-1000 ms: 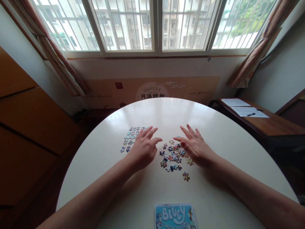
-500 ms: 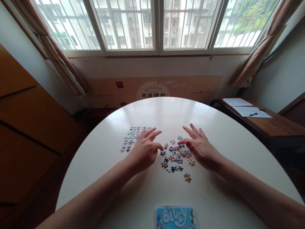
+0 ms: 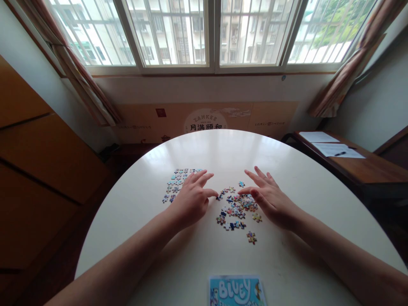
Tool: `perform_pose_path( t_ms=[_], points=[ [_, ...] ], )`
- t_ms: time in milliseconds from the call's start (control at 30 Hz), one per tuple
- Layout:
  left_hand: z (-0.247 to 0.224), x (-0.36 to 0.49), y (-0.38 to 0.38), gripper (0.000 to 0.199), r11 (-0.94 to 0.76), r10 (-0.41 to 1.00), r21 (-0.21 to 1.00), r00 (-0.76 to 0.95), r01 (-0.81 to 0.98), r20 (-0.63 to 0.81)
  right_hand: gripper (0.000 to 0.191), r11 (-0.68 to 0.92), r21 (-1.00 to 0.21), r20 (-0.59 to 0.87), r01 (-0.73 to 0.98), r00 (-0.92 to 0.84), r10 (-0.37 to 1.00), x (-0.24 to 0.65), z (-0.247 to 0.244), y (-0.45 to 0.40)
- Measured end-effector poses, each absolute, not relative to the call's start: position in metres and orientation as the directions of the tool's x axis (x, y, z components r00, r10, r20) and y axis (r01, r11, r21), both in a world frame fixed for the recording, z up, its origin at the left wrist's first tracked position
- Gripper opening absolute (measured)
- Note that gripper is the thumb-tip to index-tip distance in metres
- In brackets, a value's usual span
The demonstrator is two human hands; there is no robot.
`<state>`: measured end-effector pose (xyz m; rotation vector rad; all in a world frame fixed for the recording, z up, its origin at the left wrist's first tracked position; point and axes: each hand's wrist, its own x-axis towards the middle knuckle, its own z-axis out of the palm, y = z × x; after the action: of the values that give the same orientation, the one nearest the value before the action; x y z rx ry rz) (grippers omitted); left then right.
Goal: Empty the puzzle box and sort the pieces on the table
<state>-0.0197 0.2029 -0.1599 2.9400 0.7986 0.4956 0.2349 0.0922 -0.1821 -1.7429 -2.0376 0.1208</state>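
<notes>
My left hand [image 3: 193, 197] is open, fingers spread, between two groups of jigsaw pieces. One of its fingertips meets a small dark jigsaw piece [image 3: 219, 196] at the left edge of a loose pile of jigsaw pieces [image 3: 237, 210]. Behind that hand, rows of jigsaw pieces [image 3: 174, 183] lie spread out, partly covered by it. My right hand [image 3: 269, 199] is also open, its fingers fanned over the right side of the pile, with one fingertip at the pieces. Closer to me, a single yellowish piece [image 3: 251, 237] lies apart from the pile.
A blue card or booklet marked BLUEY [image 3: 236, 291] lies at the near side of the round white table [image 3: 127, 221]. To the right stands a brown wooden side table [image 3: 379, 165] with papers [image 3: 338, 150] and a pen. Barred windows and curtains are beyond.
The dark piece at my left fingertip has slid away from me, up along the pile's left edge. My right hand has hardly moved.
</notes>
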Motion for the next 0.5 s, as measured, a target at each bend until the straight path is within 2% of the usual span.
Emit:
perform_pose_path(
  t_ms=[233,500],
  points=[
    [-0.157,-0.014,0.190,0.057,-0.901,0.434,0.125,0.870,0.415,0.234,0.045,0.244,-0.338,0.234,0.909,-0.170,0.957,0.234,-0.185,0.093],
    [-0.161,-0.012,0.191,0.038,-0.889,0.458,0.098,0.871,0.448,0.178,0.060,0.156,-0.387,0.227,0.909,-0.070,0.971,0.235,-0.176,0.092]
  ],
)
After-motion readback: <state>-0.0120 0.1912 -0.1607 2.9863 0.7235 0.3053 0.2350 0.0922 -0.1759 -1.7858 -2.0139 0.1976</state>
